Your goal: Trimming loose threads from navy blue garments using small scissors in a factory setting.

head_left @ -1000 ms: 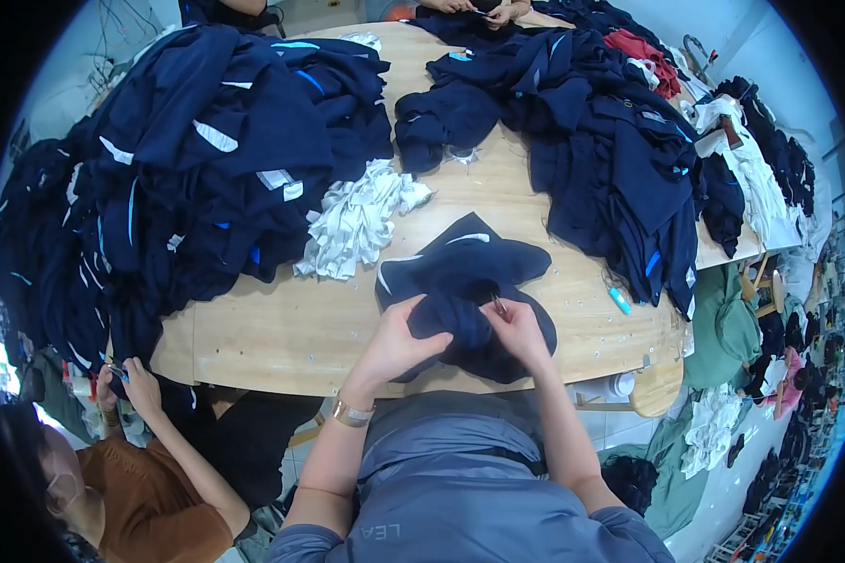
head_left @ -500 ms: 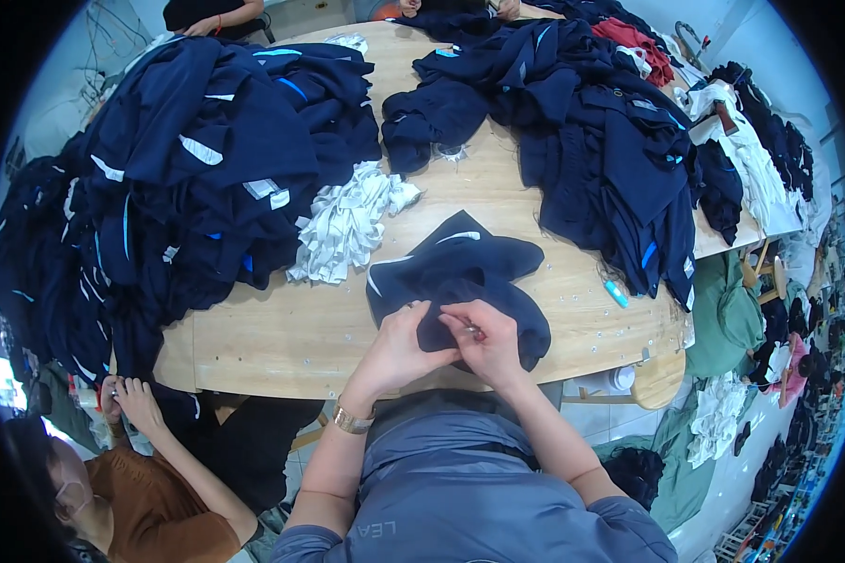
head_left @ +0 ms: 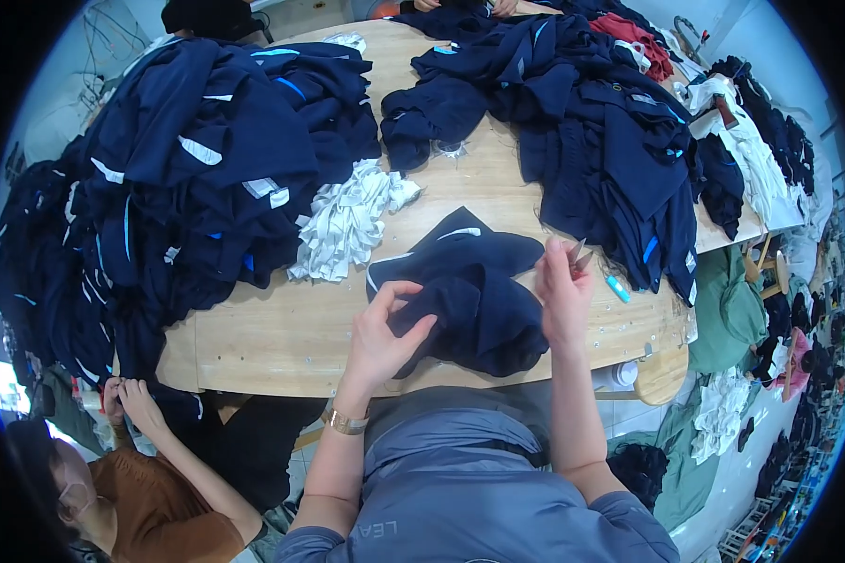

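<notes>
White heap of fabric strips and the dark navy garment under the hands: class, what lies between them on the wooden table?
In the head view, only bare wooden table separates the white heap of fabric strips from the dark navy garment.

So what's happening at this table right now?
A person at a wooden table works on a dark navy garment. The left hand grips a bunched fold of it, while the right hand is raised beside it, holding a small metal tool, possibly snips. A heap of white fabric pieces lies nearby, between big piles of navy garments. Another person crouches at the table's lower left corner.
</notes>
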`<act>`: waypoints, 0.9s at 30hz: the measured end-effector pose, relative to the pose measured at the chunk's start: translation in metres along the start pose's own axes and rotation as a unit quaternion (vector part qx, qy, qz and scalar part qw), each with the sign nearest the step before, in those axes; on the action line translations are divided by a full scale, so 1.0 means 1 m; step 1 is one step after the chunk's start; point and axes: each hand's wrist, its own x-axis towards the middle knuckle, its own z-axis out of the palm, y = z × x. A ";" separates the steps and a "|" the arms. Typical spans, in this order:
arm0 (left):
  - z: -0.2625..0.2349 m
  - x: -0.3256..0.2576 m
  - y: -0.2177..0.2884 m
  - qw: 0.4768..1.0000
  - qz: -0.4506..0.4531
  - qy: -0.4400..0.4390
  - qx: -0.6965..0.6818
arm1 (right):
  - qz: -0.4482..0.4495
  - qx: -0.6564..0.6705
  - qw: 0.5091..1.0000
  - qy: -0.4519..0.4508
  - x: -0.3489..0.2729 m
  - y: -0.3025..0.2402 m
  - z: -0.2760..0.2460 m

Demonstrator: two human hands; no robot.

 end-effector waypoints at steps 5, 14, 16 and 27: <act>0.000 0.003 -0.001 0.998 0.009 -0.024 -0.062 | -0.158 -0.260 0.936 -0.175 -0.004 0.016 0.018; -0.005 0.010 -0.001 0.993 0.004 -0.097 -0.066 | 0.018 -0.170 0.956 -0.240 -0.009 0.036 0.021; -0.005 0.011 -0.009 0.990 -0.004 -0.141 -0.017 | 0.028 -0.144 0.971 -0.190 -0.010 0.030 0.016; 0.006 0.012 -0.004 0.980 0.020 -0.073 -0.183 | -0.139 -0.314 0.930 -0.132 -0.010 0.047 -0.002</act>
